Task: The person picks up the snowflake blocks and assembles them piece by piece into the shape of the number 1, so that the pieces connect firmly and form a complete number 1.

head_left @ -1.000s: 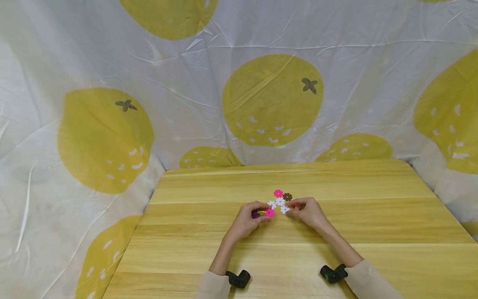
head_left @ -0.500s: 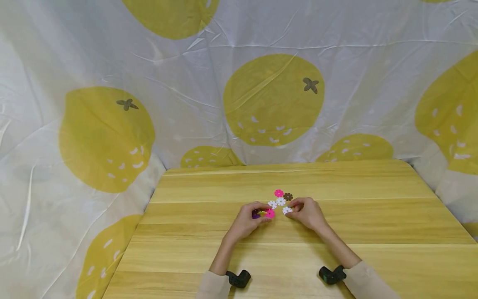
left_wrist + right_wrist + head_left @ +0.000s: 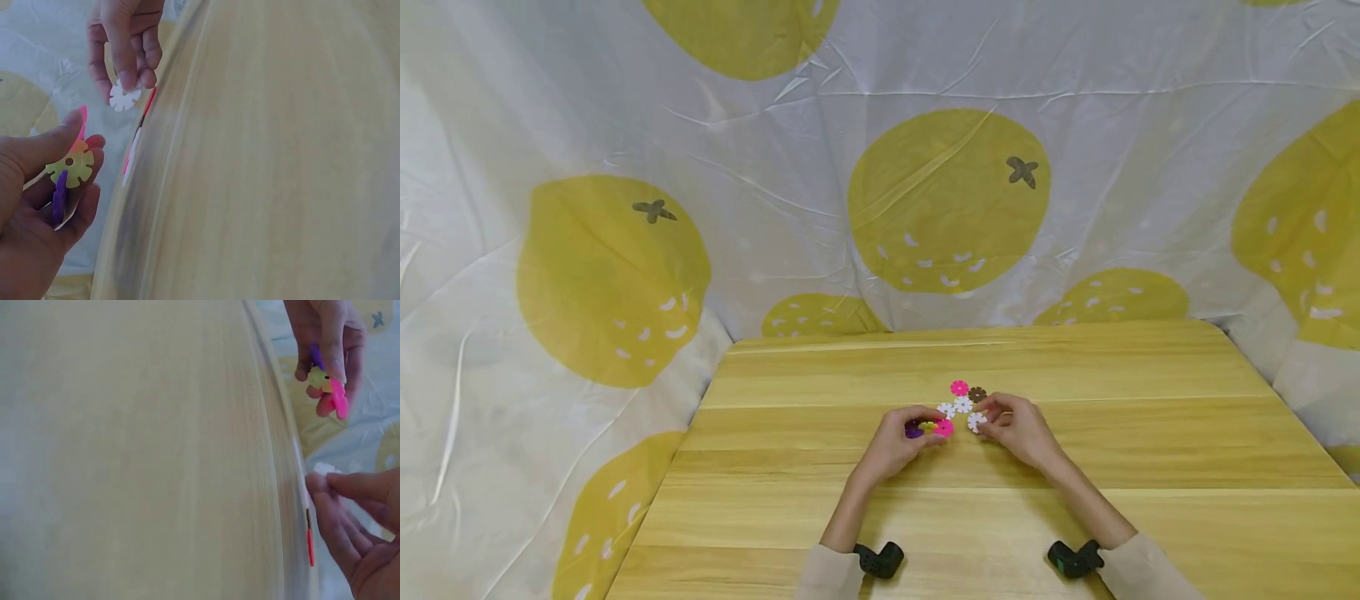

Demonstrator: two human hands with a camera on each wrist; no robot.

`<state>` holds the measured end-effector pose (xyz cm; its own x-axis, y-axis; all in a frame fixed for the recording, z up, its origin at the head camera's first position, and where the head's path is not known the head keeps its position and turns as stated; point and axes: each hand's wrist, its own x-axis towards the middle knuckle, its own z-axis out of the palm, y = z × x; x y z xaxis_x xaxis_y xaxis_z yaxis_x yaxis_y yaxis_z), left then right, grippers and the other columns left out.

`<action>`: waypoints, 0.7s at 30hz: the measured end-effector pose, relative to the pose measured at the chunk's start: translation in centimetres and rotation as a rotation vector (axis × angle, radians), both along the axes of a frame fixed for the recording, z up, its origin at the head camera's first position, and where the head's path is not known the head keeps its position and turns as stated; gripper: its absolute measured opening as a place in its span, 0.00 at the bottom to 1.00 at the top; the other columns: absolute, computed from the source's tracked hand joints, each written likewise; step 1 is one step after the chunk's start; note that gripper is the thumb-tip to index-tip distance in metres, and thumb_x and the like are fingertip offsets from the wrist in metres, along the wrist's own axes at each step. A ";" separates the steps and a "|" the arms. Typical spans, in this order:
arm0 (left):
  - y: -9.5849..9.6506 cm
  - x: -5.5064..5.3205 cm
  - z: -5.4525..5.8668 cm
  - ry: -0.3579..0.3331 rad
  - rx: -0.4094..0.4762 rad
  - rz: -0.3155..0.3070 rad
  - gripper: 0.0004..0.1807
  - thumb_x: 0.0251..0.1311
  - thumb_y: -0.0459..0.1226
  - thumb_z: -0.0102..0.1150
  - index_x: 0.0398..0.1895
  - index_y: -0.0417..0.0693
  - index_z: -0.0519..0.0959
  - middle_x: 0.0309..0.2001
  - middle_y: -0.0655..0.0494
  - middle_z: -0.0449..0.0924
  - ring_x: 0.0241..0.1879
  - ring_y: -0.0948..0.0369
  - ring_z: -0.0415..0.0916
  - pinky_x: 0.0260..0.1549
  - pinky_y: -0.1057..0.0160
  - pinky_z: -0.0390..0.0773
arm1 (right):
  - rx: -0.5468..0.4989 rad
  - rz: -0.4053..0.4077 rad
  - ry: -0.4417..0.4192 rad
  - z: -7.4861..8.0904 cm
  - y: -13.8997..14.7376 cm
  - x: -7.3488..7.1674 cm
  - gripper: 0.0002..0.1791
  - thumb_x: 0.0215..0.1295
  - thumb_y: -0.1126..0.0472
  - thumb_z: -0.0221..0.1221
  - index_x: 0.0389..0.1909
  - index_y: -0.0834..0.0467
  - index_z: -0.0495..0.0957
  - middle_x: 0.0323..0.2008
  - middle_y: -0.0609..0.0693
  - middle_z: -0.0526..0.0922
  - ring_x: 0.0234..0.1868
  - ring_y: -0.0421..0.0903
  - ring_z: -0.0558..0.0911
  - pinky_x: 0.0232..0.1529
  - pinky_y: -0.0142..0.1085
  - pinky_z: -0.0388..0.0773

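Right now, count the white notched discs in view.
3. The held white disc is in the grip of the right hand; on the table, the left disc lies near the left hand, the right disc beside it. More may be hidden in the hands.

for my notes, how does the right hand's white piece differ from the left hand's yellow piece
The white piece is paler than the yellow piece. The white piece shows nothing attached; the yellow piece seems slotted to a pink piece and a purple piece. Both are notched discs.
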<state>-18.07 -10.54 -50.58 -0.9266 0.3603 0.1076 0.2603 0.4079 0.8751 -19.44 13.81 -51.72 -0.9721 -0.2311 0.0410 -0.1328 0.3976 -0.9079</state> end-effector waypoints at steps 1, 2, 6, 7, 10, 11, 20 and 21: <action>0.0 0.0 0.0 -0.001 0.000 0.002 0.15 0.60 0.34 0.73 0.51 0.44 0.88 0.50 0.49 0.89 0.42 0.63 0.78 0.39 0.72 0.77 | -0.030 0.012 -0.011 0.1 0.0 0.1 0.11 0.62 0.74 0.67 0.46 0.64 0.84 0.33 0.58 0.84 0.31 0.46 0.88 0.32 0.32 0.85; 0.0 0.0 0.1 -0.002 0.001 0.003 0.15 0.60 0.34 0.74 0.50 0.45 0.88 0.50 0.49 0.89 0.41 0.64 0.77 0.38 0.72 0.77 | -0.061 0.029 -0.024 0.2 0.0 0.2 0.11 0.63 0.74 0.67 0.46 0.64 0.84 0.34 0.59 0.84 0.31 0.48 0.89 0.33 0.33 0.86; 0.0 0.0 0.1 0.002 0.006 -0.011 0.14 0.61 0.34 0.73 0.51 0.46 0.88 0.50 0.50 0.89 0.40 0.65 0.75 0.38 0.73 0.76 | -0.142 0.083 -0.062 0.4 0.0 0.5 0.11 0.66 0.72 0.66 0.48 0.66 0.84 0.36 0.62 0.86 0.34 0.50 0.90 0.36 0.37 0.88; 0.0 0.0 0.1 0.004 0.007 -0.014 0.14 0.61 0.34 0.73 0.51 0.46 0.88 0.50 0.51 0.89 0.40 0.65 0.75 0.38 0.73 0.76 | -0.158 0.092 -0.072 0.5 0.0 0.6 0.11 0.66 0.71 0.66 0.49 0.67 0.83 0.37 0.63 0.87 0.35 0.50 0.90 0.37 0.38 0.88; 0.0 0.0 0.0 0.007 0.012 -0.025 0.14 0.62 0.35 0.73 0.51 0.47 0.88 0.50 0.51 0.88 0.41 0.65 0.76 0.39 0.73 0.76 | -0.186 0.109 -0.082 0.6 -0.1 0.8 0.13 0.67 0.69 0.66 0.51 0.67 0.82 0.38 0.63 0.88 0.36 0.50 0.91 0.39 0.39 0.88; 0.0 0.0 0.0 0.007 0.013 -0.027 0.14 0.62 0.36 0.73 0.51 0.47 0.88 0.50 0.51 0.88 0.40 0.65 0.75 0.39 0.73 0.75 | -0.196 0.111 -0.083 0.7 -0.1 0.9 0.14 0.67 0.69 0.66 0.52 0.66 0.82 0.38 0.63 0.88 0.36 0.50 0.91 0.40 0.39 0.88; 0.0 -0.1 0.2 0.016 0.050 -0.023 0.13 0.61 0.35 0.72 0.49 0.47 0.89 0.46 0.50 0.89 0.36 0.62 0.72 0.33 0.73 0.72 | -0.242 0.153 -0.076 0.4 -0.2 1.0 0.14 0.70 0.68 0.64 0.54 0.66 0.83 0.40 0.64 0.90 0.40 0.58 0.91 0.42 0.38 0.88; 0.0 -0.1 0.2 0.015 0.054 -0.022 0.12 0.61 0.34 0.72 0.49 0.47 0.89 0.46 0.49 0.89 0.36 0.62 0.73 0.33 0.73 0.72 | -0.246 0.154 -0.077 0.3 -0.2 1.0 0.14 0.70 0.68 0.64 0.54 0.66 0.83 0.41 0.65 0.90 0.40 0.59 0.91 0.42 0.38 0.88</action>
